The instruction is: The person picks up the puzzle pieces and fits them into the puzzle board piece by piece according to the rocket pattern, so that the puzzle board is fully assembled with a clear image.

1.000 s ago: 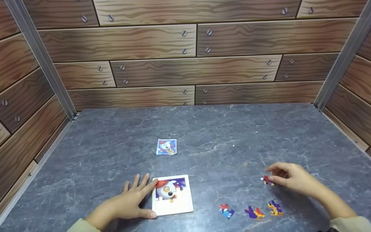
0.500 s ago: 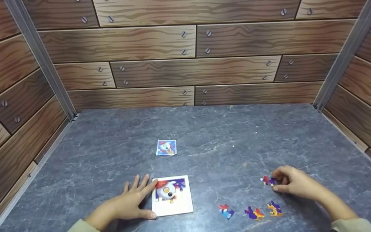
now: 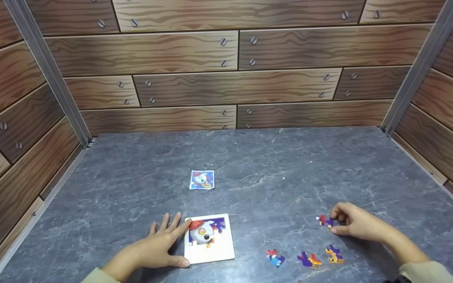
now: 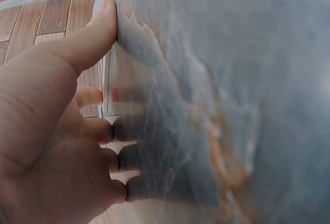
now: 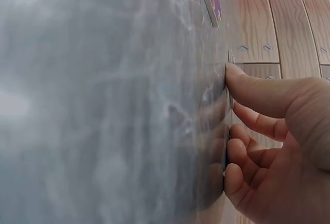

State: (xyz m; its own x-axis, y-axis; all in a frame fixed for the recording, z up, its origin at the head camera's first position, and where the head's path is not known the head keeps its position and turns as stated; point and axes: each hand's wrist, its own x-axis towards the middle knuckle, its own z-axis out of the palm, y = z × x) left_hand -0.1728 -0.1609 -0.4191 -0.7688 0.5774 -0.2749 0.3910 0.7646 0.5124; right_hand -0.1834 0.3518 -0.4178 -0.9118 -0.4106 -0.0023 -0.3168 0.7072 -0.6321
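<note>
My left hand [image 3: 155,247] is spread at the left side of a white puzzle board [image 3: 210,255], with the index fingertip on its upper left corner and the thumb on its lower left corner. The board's upper part carries a partly assembled picture of a white character with a red cap. At the right, my right hand [image 3: 354,224] pinches the right end of a red and purple puzzle piece [image 3: 323,221] between thumb and index finger. That piece lies flat on the table. In the right wrist view the thumb [image 5: 245,82] touches the tabletop and the other fingers curl.
Three loose puzzle pieces lie nearer the front: a red and blue one [image 3: 275,258], a purple and orange one [image 3: 309,260] and a purple and yellow one [image 3: 334,254]. A small picture card [image 3: 202,180] lies beyond the board. Wood-patterned walls [image 3: 187,88] enclose the grey table [image 3: 250,153].
My right hand has drawn back from over the red and purple piece to its right end, thumb and index finger closing in there. The left hand and board stay put.
</note>
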